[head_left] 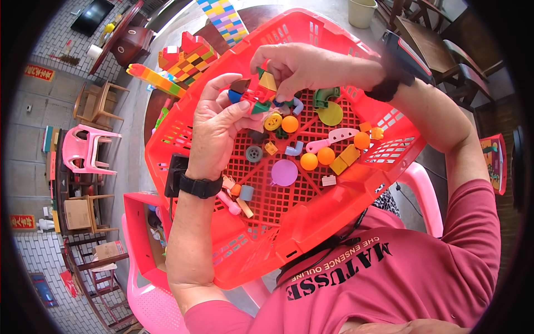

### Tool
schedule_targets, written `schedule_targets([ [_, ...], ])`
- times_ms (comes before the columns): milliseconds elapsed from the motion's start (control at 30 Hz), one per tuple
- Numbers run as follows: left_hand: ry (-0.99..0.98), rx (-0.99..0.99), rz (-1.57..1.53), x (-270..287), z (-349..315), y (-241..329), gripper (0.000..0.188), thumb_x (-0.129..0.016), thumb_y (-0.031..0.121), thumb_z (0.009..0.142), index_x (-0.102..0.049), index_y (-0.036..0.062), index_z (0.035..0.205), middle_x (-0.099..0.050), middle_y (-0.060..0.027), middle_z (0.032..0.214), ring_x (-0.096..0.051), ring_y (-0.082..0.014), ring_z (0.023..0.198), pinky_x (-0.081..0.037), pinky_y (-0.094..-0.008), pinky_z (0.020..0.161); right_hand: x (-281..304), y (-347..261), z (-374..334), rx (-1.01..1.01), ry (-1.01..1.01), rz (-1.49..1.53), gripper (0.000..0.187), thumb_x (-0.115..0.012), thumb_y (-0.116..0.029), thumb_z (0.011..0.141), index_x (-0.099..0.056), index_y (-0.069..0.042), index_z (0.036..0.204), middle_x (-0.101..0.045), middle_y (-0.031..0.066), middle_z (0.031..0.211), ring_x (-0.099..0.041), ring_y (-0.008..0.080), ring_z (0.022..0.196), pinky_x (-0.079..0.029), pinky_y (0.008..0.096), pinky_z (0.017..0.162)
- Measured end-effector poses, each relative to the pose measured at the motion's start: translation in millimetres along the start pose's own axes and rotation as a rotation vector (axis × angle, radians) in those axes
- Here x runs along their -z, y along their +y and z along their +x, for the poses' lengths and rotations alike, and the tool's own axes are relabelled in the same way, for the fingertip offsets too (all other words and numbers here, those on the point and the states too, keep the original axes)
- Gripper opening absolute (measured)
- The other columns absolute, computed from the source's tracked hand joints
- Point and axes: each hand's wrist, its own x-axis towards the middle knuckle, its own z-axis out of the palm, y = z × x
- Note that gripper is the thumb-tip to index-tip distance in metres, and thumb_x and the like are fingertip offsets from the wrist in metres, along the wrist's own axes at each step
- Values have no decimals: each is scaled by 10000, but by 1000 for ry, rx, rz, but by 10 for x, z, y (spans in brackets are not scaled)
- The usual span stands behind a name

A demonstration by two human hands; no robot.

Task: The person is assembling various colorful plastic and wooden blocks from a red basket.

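Observation:
Above the red plastic basket, both hands meet at a small toy of coloured pieces in red, blue, green, brown and yellow. My left hand pinches its left side between thumb and fingers. On its upper right, around the yellow and green pieces, close the fingers of my right hand; some fingertips are hidden. Beneath the hands lie a yellow wheel, orange balls, a grey wheel and a purple round toy. A pink-handled toy knife rests farther right.
Green curved pipe pieces and a yellow-green disc lie toward the basket's far side. Beyond its far left edge stands a built block structure. A red box sits on a pink chair at the left.

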Motion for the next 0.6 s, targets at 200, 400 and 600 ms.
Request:
schedule_targets([
  [200, 25, 17, 0, 38, 7, -5, 378, -557, -27, 866, -452, 30, 1224, -589, -126, 971, -660, -189, 795, -587, -306, 682, -8, -6, -5, 176, 50, -499, 446, -676, -130, 796, -466, -8, 1170, -571, 93, 712, -586, 199, 648, -444, 318, 584],
  [400, 25, 25, -2, 47, 14, -16, 369, -566, -13, 869, -453, 23, 1218, -590, -121, 965, -660, -182, 781, -588, -303, 679, -28, 164, 50, 399, 145, -552, 330, -577, -322, 878, -565, 6, 909, -535, 120, 634, -552, 270, 601, -424, 370, 558],
  [600, 24, 34, -33, 39, 3, 15, 364, -573, -7, 868, -443, 27, 1207, -583, -106, 944, -662, -188, 800, -588, -304, 679, -29, 2, 24, 120, 52, -424, 471, -513, -404, 904, -604, 58, 898, -570, 141, 746, -607, 230, 708, -474, 339, 652],
])
